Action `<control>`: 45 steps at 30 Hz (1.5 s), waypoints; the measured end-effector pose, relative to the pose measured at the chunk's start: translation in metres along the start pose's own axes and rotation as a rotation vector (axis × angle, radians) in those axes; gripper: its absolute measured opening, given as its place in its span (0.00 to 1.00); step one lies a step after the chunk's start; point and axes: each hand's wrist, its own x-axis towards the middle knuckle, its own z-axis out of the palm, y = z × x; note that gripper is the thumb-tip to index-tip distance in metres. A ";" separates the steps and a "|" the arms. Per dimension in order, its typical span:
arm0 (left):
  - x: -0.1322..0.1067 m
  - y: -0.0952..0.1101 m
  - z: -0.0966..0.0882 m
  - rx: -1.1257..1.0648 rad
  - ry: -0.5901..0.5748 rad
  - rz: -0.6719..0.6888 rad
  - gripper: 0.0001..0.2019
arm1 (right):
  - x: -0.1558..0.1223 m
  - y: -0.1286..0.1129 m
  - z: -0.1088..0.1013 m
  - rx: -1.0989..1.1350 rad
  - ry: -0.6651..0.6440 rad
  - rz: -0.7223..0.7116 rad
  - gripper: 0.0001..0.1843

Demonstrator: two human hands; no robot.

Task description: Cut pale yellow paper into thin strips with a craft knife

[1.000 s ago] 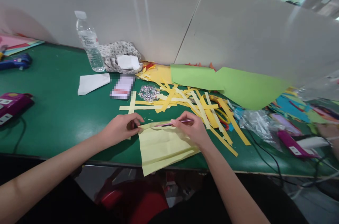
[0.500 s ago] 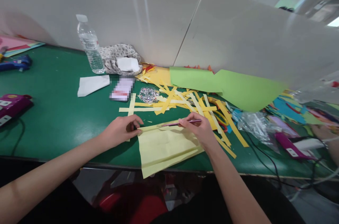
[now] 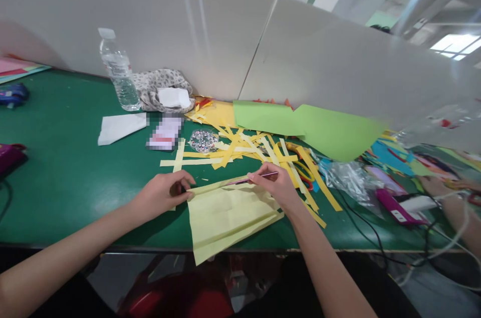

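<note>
A pale yellow paper sheet (image 3: pixel 229 215) with creases lies at the front of the green table, its lower left corner hanging over the edge. My left hand (image 3: pixel 165 193) pinches the sheet's upper left corner between thumb and fingers. In my right hand (image 3: pixel 272 183) is a thin, dark pinkish pen-like tool (image 3: pixel 268 175); its narrow tip points left and lies along the sheet's top edge. I cannot make out whether it is a pen or a blade. Yellow paper strips (image 3: pixel 240 147) lie heaped just beyond both hands.
Behind the strips are green paper (image 3: pixel 334 130), a round container of beads (image 3: pixel 203 140) and a phone (image 3: pixel 165 131). A water bottle (image 3: pixel 121 75) stands by a patterned cloth pouch (image 3: pixel 161 85). Rightward are a plastic bag (image 3: pixel 349 178), cables and another person's hand (image 3: pixel 432 185).
The view has shifted, so everything on the table sits a little further left and lower. Both hands keep their hold on the sheet and the pen-like tool.
</note>
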 end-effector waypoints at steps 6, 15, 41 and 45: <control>0.001 -0.001 0.001 0.005 -0.001 0.021 0.09 | -0.002 0.000 0.016 0.035 -0.055 -0.013 0.17; 0.003 0.004 -0.004 0.153 -0.074 0.024 0.12 | -0.002 0.002 0.011 -0.032 -0.036 -0.023 0.18; 0.025 0.012 0.013 0.234 -0.082 0.099 0.11 | -0.006 0.002 0.010 0.020 -0.036 -0.076 0.17; 0.024 0.008 0.016 0.255 -0.064 0.148 0.10 | -0.007 0.005 0.016 0.021 -0.075 -0.090 0.16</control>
